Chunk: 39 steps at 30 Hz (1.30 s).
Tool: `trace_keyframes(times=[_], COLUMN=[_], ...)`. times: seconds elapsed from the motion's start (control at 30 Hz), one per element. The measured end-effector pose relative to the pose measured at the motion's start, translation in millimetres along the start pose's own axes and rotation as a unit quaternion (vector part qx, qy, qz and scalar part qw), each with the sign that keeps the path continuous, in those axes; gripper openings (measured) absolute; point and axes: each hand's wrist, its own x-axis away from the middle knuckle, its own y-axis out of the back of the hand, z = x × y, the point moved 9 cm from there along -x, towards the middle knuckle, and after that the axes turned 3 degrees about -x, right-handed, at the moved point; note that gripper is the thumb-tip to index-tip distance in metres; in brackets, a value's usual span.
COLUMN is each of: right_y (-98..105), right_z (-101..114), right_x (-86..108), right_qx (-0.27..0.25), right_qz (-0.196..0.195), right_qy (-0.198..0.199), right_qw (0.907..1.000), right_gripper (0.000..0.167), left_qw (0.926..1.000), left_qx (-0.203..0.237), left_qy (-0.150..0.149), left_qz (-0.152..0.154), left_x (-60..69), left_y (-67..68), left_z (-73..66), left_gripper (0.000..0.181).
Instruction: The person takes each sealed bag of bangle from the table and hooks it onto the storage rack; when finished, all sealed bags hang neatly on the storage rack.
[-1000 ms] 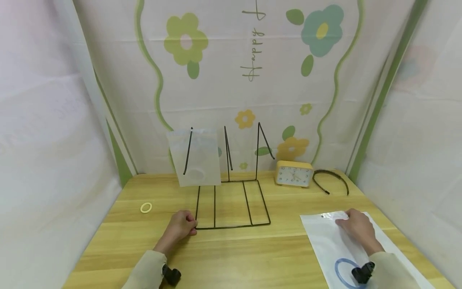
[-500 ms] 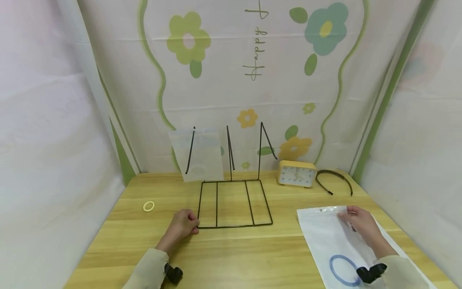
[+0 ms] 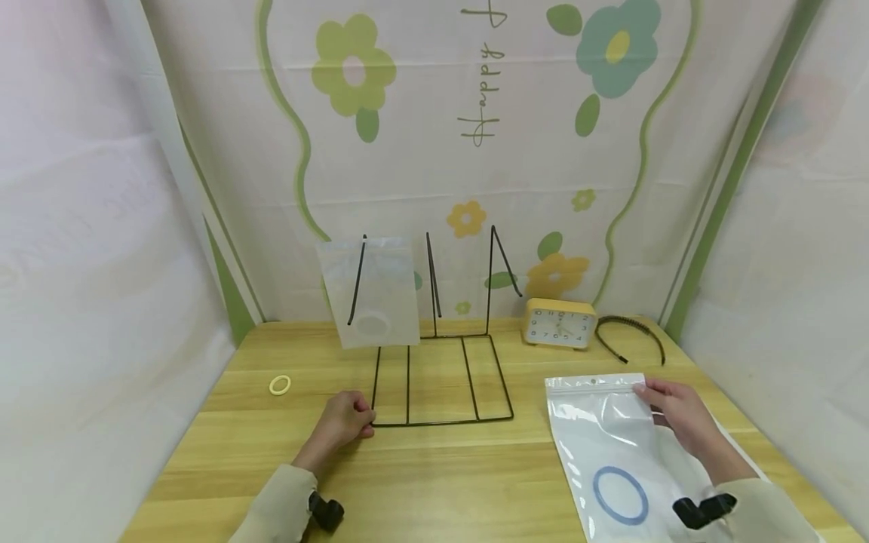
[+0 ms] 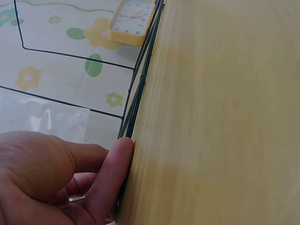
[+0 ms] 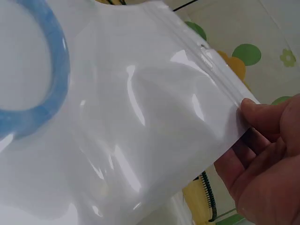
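Observation:
My left hand [image 3: 343, 416] pinches the front left corner of a black wire rack [image 3: 441, 424], whose base lies flat on the wooden table. On the rack's left hook hangs a translucent zip bag [image 3: 380, 294] with a pale ring inside; the middle and right hooks hold nothing. At the right, my right hand [image 3: 682, 415] pinches the top right corner of a white zip bag [image 3: 577, 422] between thumb and fingers. Inside that bag a blue ring [image 5: 58, 70] shows through the clear front. The bag's top edge has a small hang hole.
A pale yellow ring [image 3: 280, 385] lies left of the rack. A yellow alarm clock [image 3: 560, 323] stands at the back right, beside a dark headband [image 3: 631, 324]. Under the right hand lies more white bag material [image 3: 736, 452]. Printed fabric walls [image 3: 421, 173] enclose the table.
My right hand has lifted the white zip bag's top and drawn it slightly left, so the blue ring shows more fully. The left hand keeps its hold on the rack.

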Motion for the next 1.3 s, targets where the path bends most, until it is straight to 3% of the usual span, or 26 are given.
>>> trace_keyframes(times=[0.13,0.23,0.43,0.57,0.67,0.8,1.07,1.3], right_y=[-8,-15,-35,-45,-53,-60,-67,-82], right_z=[26,51,98,122,136,152,179,194], right_x=[6.6,14.0,32.1,40.5,45.8,49.5,46.7,43.0], right_qx=[-0.084,-0.145,-0.236,-0.269,-0.284,-0.294,-0.295,-0.285], right_qz=[0.011,0.029,0.085,0.114,0.13,0.12,0.051,0.045], right_qy=[0.047,0.098,0.204,0.249,0.268,0.277,0.289,0.289], right_qw=[0.9953,0.9842,0.9463,0.9233,0.9114,0.9068,0.9091,0.9127], right_gripper=[0.035,0.014,0.023,0.026,0.028,0.029,0.022,0.019], left_qw=[1.0,1.0,1.0,1.0,1.0,1.0,1.0,0.9999], left_qx=[0.0,-0.002,-0.001,-0.002,-0.003,-0.004,-0.002,-0.008], left_qy=[0.003,0.006,0.005,0.005,0.004,0.003,0.002,0.001], left_qz=[-0.003,-0.004,-0.003,-0.004,-0.004,-0.005,-0.008,-0.006], left_x=[-0.2,-0.3,0.1,-0.5,-0.9,-1.2,-2.2,-1.3], left_y=[0.5,0.6,1.0,1.0,0.7,0.6,0.6,0.5], left_z=[0.8,1.2,0.9,0.8,1.2,2.1,3.4,1.6], left_gripper=[0.014,0.014,0.014,0.014,0.014,0.014,0.014,0.014])
